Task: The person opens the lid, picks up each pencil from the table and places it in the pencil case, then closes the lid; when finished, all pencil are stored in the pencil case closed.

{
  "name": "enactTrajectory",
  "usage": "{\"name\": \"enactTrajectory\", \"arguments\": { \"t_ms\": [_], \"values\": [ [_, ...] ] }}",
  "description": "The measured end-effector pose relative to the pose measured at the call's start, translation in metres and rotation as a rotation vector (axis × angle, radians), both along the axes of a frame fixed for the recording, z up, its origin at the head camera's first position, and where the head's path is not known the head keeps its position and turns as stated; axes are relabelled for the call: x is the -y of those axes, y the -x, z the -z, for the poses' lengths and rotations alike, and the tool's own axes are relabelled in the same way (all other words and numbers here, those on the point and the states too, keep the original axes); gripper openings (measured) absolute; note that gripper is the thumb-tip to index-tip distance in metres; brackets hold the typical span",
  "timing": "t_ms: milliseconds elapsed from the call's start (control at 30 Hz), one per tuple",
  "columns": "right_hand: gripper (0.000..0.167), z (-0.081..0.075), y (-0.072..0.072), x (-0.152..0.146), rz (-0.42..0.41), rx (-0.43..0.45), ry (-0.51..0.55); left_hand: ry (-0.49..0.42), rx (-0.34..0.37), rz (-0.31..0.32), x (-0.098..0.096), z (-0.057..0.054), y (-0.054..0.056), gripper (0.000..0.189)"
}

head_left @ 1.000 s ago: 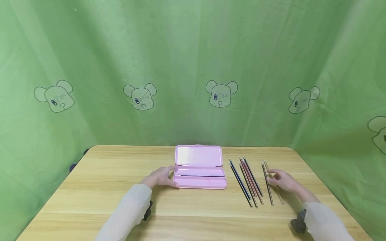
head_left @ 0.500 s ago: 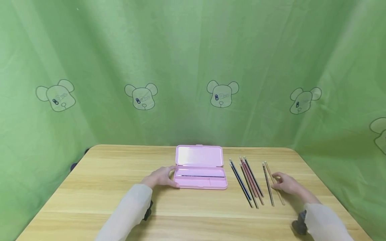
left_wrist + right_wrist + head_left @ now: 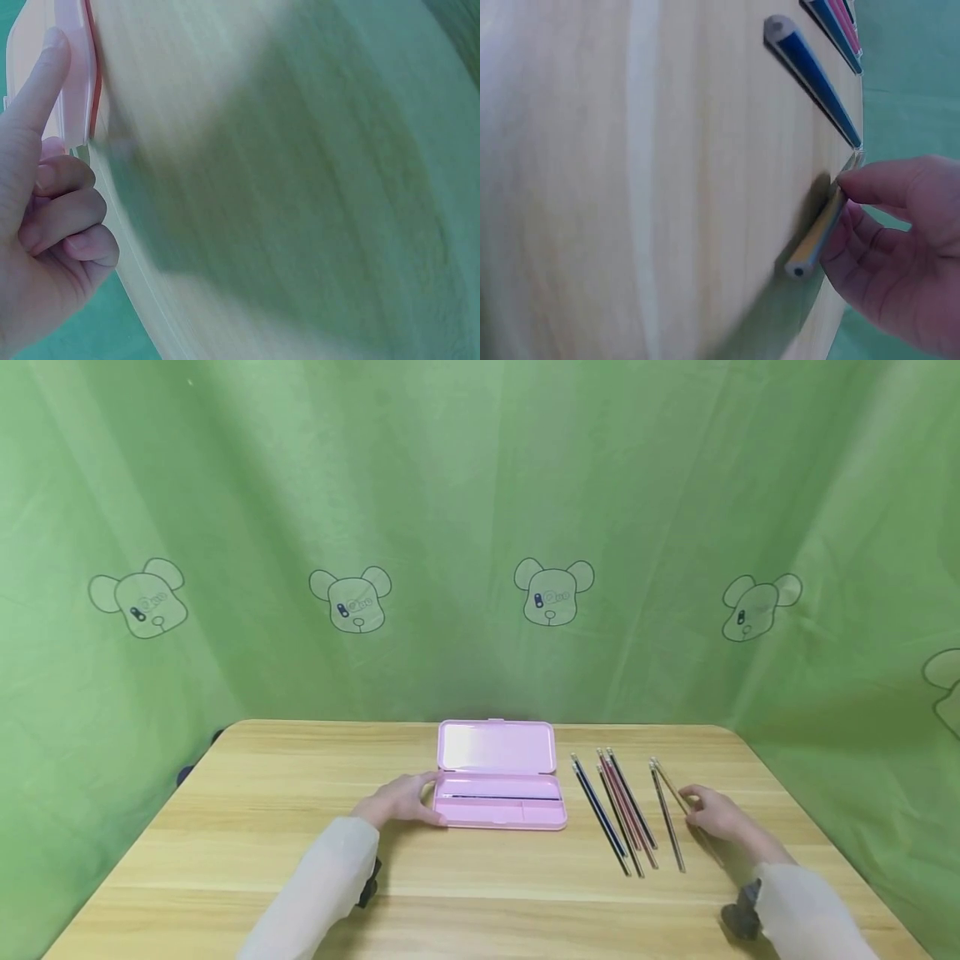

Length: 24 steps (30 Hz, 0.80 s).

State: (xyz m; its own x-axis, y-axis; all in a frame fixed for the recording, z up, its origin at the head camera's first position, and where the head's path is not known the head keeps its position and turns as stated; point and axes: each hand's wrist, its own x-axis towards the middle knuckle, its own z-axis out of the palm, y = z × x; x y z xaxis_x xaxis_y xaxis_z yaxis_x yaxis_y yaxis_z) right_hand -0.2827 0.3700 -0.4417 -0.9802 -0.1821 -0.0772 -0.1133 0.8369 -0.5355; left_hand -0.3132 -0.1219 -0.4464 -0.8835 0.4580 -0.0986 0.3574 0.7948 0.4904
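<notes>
Yellow, slim and wooden, the pencil (image 3: 817,234) is pinched by your right hand (image 3: 716,814), its far end just beside a slender dark pencil (image 3: 667,818) on the pale wood-grain bench (image 3: 480,910), while your left hand (image 3: 403,798) grips the open, glossy pink rectangular case (image 3: 480,812) at its left end.

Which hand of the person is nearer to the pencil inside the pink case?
Left. The left hand grips the pink case by its left end, close to this pencil; the right hand is far to its right, pinching a yellow pencil.
</notes>
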Motion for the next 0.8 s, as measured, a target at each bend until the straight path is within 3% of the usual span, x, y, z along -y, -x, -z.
{"name": "enactTrajectory", "arguments": {
  "t_ms": [400, 667, 800],
  "values": [
    [0.042, -0.011, 0.004, 0.020, -0.032, -0.091, 0.082, 0.002, 0.002, 0.005, 0.001, -0.003, -0.001, 0.087],
    [0.039, -0.008, 0.010, 0.048, -0.129, -0.142, 0.153, -0.017, -0.024, 0.050, 0.004, 0.002, 0.003, 0.092],
    [0.039, -0.009, 0.014, 0.064, -0.186, -0.161, 0.175, -0.021, -0.003, 0.027, 0.002, 0.001, 0.001, 0.090]
  ]
}}
